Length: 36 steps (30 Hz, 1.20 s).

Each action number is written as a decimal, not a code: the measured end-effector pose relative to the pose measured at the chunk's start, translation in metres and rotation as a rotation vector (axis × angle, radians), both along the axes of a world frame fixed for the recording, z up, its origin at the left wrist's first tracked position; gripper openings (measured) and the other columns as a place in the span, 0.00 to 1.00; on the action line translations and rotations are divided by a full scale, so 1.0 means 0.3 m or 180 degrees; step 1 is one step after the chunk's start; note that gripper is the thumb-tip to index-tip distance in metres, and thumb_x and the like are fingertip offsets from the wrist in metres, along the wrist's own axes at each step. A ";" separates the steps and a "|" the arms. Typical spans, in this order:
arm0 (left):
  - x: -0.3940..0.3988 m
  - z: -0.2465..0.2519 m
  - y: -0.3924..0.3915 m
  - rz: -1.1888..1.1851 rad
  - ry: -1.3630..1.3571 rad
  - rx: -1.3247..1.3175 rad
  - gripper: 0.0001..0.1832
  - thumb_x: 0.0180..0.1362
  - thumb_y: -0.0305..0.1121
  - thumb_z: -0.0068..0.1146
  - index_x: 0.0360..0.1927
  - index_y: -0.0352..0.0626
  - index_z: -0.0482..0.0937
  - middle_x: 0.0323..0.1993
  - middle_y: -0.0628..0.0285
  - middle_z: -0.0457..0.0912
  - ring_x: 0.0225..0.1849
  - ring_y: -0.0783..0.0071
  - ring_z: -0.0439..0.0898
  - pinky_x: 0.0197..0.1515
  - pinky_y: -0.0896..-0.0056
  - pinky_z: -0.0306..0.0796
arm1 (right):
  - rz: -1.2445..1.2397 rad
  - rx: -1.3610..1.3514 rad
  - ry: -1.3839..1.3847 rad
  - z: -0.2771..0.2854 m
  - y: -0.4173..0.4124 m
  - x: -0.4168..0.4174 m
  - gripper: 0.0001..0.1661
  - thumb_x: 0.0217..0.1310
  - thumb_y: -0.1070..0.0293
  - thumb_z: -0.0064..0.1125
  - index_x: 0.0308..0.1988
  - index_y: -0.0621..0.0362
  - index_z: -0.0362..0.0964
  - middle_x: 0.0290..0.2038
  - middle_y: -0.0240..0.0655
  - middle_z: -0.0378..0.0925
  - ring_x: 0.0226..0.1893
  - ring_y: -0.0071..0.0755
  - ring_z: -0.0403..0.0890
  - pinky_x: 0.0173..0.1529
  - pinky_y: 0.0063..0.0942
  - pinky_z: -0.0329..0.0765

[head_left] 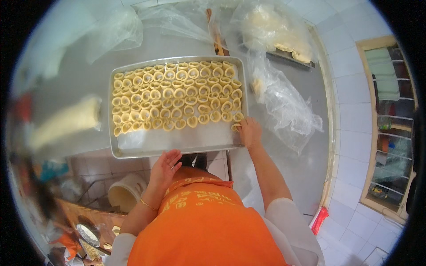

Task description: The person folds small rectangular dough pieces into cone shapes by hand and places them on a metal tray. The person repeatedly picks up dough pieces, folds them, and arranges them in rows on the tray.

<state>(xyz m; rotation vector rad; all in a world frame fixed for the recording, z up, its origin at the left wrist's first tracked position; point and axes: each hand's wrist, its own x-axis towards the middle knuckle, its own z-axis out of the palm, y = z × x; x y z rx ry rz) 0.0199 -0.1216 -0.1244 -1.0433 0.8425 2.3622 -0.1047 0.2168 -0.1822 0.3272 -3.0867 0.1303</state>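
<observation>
A shallow metal tray (153,146) lies before me on a grey metal table. Rows of curled dough rings (168,93) stand on their edges in it, from the far side towards the near part, where bare metal shows. My right hand (250,131) reaches over the tray's right rim, its fingers at a dough ring (236,127) by the near right corner. Whether the fingers close on that ring is hard to see. My left hand (166,163) hovers at the tray's near rim, palm turned up, with fingers apart and nothing in it.
Crumpled clear plastic (286,103) lies on the metal table (299,166) to the right. Behind it, more plastic covers dough on a dark tray (289,58). A blurred pale dough slab (66,121) is at the left. Below left stands a whitish bucket (124,193); a person's arm (91,262) shows lower left.
</observation>
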 end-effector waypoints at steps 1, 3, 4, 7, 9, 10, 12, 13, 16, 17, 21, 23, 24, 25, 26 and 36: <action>0.001 0.000 0.000 -0.0009 0.0023 0.0003 0.22 0.69 0.46 0.40 0.53 0.39 0.73 0.54 0.58 0.76 0.58 0.65 0.72 0.56 0.62 0.66 | -0.0002 -0.0008 0.0018 0.001 0.000 -0.006 0.13 0.44 0.62 0.67 0.31 0.53 0.72 0.33 0.34 0.72 0.39 0.42 0.75 0.40 0.39 0.71; 0.003 0.000 0.001 -0.0033 0.0068 0.0012 0.22 0.69 0.46 0.41 0.53 0.38 0.73 0.54 0.57 0.76 0.58 0.64 0.72 0.56 0.63 0.66 | -0.0017 -0.0062 0.0023 -0.009 0.007 -0.011 0.15 0.43 0.62 0.68 0.33 0.52 0.71 0.33 0.34 0.72 0.39 0.42 0.75 0.40 0.39 0.71; 0.001 0.003 0.002 -0.0046 0.0065 0.0011 0.22 0.69 0.46 0.41 0.53 0.38 0.73 0.54 0.57 0.76 0.59 0.64 0.72 0.56 0.63 0.66 | -0.0028 -0.0087 0.0027 -0.014 0.012 -0.013 0.16 0.43 0.62 0.68 0.33 0.52 0.71 0.33 0.34 0.72 0.39 0.42 0.75 0.40 0.39 0.71; -0.001 0.010 0.004 -0.0075 0.0061 0.0022 0.21 0.69 0.45 0.41 0.53 0.39 0.73 0.54 0.57 0.76 0.59 0.65 0.72 0.57 0.63 0.66 | 0.0091 -0.0052 0.0140 -0.019 0.021 -0.022 0.19 0.42 0.61 0.69 0.34 0.52 0.70 0.33 0.34 0.72 0.38 0.42 0.75 0.39 0.38 0.71; 0.002 0.002 0.003 -0.0083 0.0062 0.0051 0.21 0.69 0.45 0.41 0.52 0.39 0.74 0.54 0.58 0.77 0.58 0.65 0.72 0.57 0.63 0.66 | 0.0024 -0.0127 0.0092 -0.013 0.020 -0.025 0.19 0.42 0.62 0.69 0.36 0.52 0.70 0.33 0.34 0.72 0.38 0.42 0.75 0.40 0.39 0.71; 0.004 -0.004 0.002 -0.0075 0.0070 0.0055 0.21 0.69 0.45 0.41 0.52 0.39 0.74 0.54 0.58 0.77 0.58 0.65 0.72 0.57 0.63 0.66 | -0.0007 -0.0164 0.0069 -0.007 0.017 -0.025 0.19 0.42 0.63 0.68 0.36 0.52 0.70 0.33 0.34 0.71 0.37 0.42 0.75 0.40 0.39 0.71; 0.008 -0.017 0.001 -0.0042 0.0088 0.0071 0.20 0.68 0.44 0.41 0.51 0.39 0.74 0.53 0.58 0.77 0.58 0.65 0.73 0.57 0.63 0.66 | -0.0078 -0.0058 -0.0049 0.025 0.006 0.003 0.17 0.44 0.65 0.65 0.37 0.51 0.71 0.33 0.33 0.71 0.37 0.41 0.75 0.40 0.39 0.71; 0.010 -0.023 -0.001 -0.0014 0.0093 0.0059 0.21 0.68 0.44 0.41 0.52 0.39 0.74 0.54 0.57 0.77 0.58 0.64 0.72 0.57 0.62 0.66 | -0.0103 -0.0002 -0.0108 0.040 -0.001 0.020 0.16 0.45 0.67 0.64 0.38 0.50 0.71 0.32 0.33 0.71 0.36 0.41 0.75 0.40 0.39 0.71; 0.012 -0.021 -0.004 0.0003 0.0098 0.0029 0.21 0.68 0.44 0.42 0.52 0.38 0.74 0.54 0.56 0.77 0.59 0.63 0.72 0.58 0.62 0.66 | 0.0471 -0.0283 -0.0038 0.046 -0.017 0.086 0.10 0.49 0.70 0.55 0.37 0.51 0.72 0.32 0.33 0.72 0.38 0.41 0.75 0.40 0.38 0.70; 0.008 -0.011 -0.001 -0.0015 0.0097 0.0026 0.20 0.68 0.44 0.42 0.52 0.38 0.74 0.53 0.58 0.77 0.58 0.64 0.73 0.57 0.62 0.66 | 0.0441 -0.0318 0.0012 0.043 -0.020 0.090 0.11 0.49 0.71 0.54 0.37 0.51 0.73 0.32 0.33 0.71 0.39 0.40 0.75 0.39 0.38 0.70; 0.004 0.000 0.005 -0.0067 0.0146 0.0066 0.20 0.68 0.44 0.42 0.51 0.39 0.74 0.53 0.58 0.77 0.57 0.65 0.73 0.57 0.63 0.66 | 0.0337 -0.0306 0.0076 0.009 -0.017 0.097 0.13 0.49 0.72 0.52 0.38 0.49 0.76 0.32 0.32 0.70 0.40 0.39 0.75 0.39 0.38 0.69; 0.003 0.000 0.005 -0.0045 0.0133 0.0048 0.20 0.68 0.44 0.42 0.52 0.38 0.73 0.54 0.56 0.77 0.58 0.63 0.73 0.57 0.62 0.67 | 0.0315 -0.0242 0.0071 -0.009 -0.010 0.098 0.13 0.48 0.72 0.53 0.37 0.49 0.76 0.32 0.32 0.70 0.40 0.38 0.74 0.39 0.37 0.69; 0.003 0.000 0.006 -0.0022 0.0122 0.0041 0.21 0.68 0.43 0.43 0.53 0.37 0.73 0.54 0.55 0.76 0.58 0.62 0.73 0.57 0.61 0.68 | 0.0317 -0.0226 0.0089 -0.012 -0.009 0.096 0.12 0.48 0.72 0.54 0.36 0.49 0.75 0.32 0.31 0.70 0.39 0.38 0.74 0.39 0.36 0.70; 0.003 0.000 0.006 -0.0028 0.0124 0.0042 0.21 0.68 0.43 0.42 0.53 0.37 0.73 0.54 0.55 0.76 0.58 0.62 0.73 0.57 0.61 0.68 | 0.0321 -0.0210 0.0109 -0.015 -0.008 0.095 0.11 0.47 0.72 0.55 0.35 0.49 0.75 0.32 0.30 0.69 0.39 0.37 0.74 0.39 0.35 0.70; 0.002 0.002 0.007 -0.0033 0.0125 0.0044 0.21 0.68 0.43 0.42 0.53 0.37 0.73 0.54 0.55 0.76 0.58 0.62 0.73 0.57 0.61 0.68 | 0.0279 -0.0195 0.0132 -0.020 -0.010 0.096 0.11 0.47 0.72 0.55 0.35 0.49 0.75 0.32 0.30 0.70 0.39 0.37 0.74 0.39 0.36 0.70; 0.004 0.011 0.006 -0.0041 0.0103 0.0003 0.17 0.67 0.41 0.45 0.49 0.39 0.75 0.51 0.59 0.78 0.55 0.66 0.75 0.52 0.66 0.70 | 0.0010 -0.0305 -0.0001 -0.011 -0.050 0.084 0.13 0.47 0.73 0.53 0.36 0.47 0.76 0.34 0.31 0.71 0.41 0.38 0.74 0.42 0.38 0.69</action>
